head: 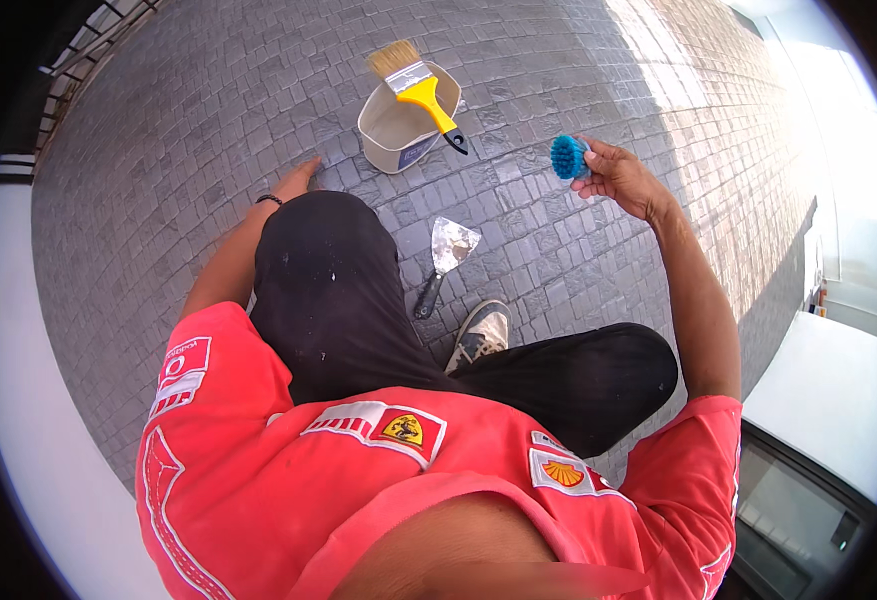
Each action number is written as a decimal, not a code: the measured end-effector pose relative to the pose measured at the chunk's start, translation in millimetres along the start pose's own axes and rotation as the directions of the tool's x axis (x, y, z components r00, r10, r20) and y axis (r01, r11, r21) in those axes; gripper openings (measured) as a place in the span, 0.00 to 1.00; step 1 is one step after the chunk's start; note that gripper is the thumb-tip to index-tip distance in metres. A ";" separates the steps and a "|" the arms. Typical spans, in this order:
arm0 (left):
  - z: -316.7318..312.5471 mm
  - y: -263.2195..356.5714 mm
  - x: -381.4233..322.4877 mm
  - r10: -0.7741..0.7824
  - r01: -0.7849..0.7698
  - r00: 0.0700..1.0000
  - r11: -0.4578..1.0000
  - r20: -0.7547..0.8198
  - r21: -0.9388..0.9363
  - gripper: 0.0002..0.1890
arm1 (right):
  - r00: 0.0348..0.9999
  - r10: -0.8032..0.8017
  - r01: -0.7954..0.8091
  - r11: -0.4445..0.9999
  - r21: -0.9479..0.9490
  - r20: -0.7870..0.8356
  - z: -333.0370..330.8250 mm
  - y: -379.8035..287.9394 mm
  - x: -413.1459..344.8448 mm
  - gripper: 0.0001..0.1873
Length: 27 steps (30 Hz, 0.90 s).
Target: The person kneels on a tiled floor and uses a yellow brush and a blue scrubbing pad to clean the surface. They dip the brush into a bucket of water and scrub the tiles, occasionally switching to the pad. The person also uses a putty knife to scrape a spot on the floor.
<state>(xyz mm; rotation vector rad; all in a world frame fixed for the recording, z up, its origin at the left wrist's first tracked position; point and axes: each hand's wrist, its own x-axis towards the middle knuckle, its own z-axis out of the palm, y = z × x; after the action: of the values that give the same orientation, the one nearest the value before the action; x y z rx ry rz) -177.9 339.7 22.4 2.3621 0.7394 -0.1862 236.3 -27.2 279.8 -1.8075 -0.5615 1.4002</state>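
Note:
My right hand (620, 176) holds a round brush head with blue bristles (567, 157), raised off to the right with the bristles facing left. My left hand (299, 180), with a dark beaded bracelet at the wrist, is beyond my raised knee. The knee hides part of it, and whether it grips anything does not show. A beige plastic bucket (378, 124) stands ahead of me. Across its rim lies a wide paintbrush (425, 96) with pale bristles, a metal ferrule and a yellow and black handle. Closer in, a putty knife (449, 251) with a stained blade rests on the paving.
Grey block paving (205, 127) spreads around me, sunlit at the right. My shoe (485, 328) is just below the putty knife's handle. Metal railings (82, 52) stand at the upper left. A white ledge (821, 397) is at the lower right.

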 end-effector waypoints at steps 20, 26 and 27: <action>105.8 28.1 -28.7 -0.214 0.246 0.959 0.955 -0.188 0.169 0.42 | 0.969 -0.221 -0.025 0.358 -0.933 -0.111 166.7 102.6 138.3 0.36; 7.6 78.0 -14.8 -0.258 0.302 0.922 0.012 0.288 -0.953 0.60 | 0.939 -0.335 0.066 0.396 -0.916 -0.077 151.4 132.0 128.8 0.34; -0.4 90.9 -7.7 -0.207 0.371 0.889 -0.198 0.409 -0.907 0.63 | 0.927 -0.365 0.075 0.402 -0.913 -0.085 149.2 135.0 126.8 0.32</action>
<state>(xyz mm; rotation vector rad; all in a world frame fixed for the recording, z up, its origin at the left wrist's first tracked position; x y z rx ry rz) -134.0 279.0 74.4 0.5440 0.8756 0.0827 118.2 28.7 81.2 -2.5522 -1.5749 0.5776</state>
